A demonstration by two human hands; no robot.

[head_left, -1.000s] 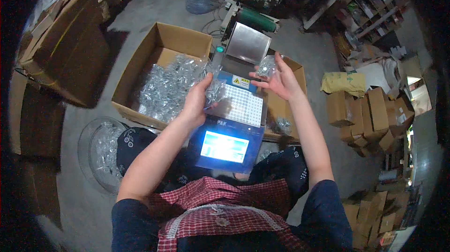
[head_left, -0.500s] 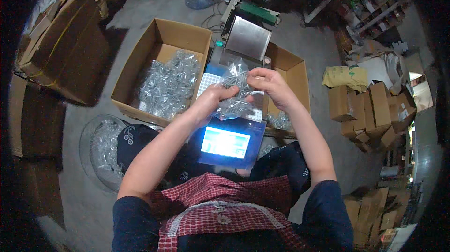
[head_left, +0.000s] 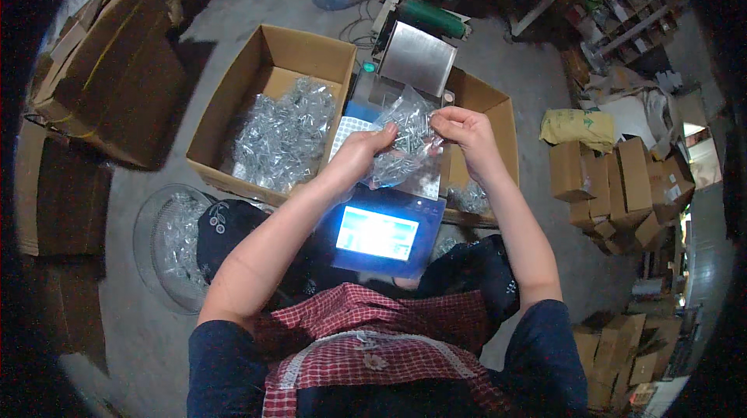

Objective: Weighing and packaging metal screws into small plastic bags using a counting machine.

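Both hands hold one clear plastic bag of small metal parts (head_left: 405, 134) up in front of me. My left hand (head_left: 364, 150) grips its lower left side. My right hand (head_left: 461, 129) pinches its right edge. Under the bag lies a white sheet of small labels (head_left: 346, 129), partly hidden. Just beyond it stands a scale with a bare steel plate (head_left: 416, 60). A lit blue screen (head_left: 378, 233) rests on my lap below the hands.
An open cardboard box (head_left: 233, 103) at the left holds several filled clear bags. A second open box (head_left: 498, 118) sits at the right. A round clear basin of bags (head_left: 152, 235) stands on the floor at the lower left. Stacked cartons (head_left: 615, 185) line the right.
My hands were apart by the scale, the right one holding a small bag. They came together toward me, and both now hold one bag of parts.
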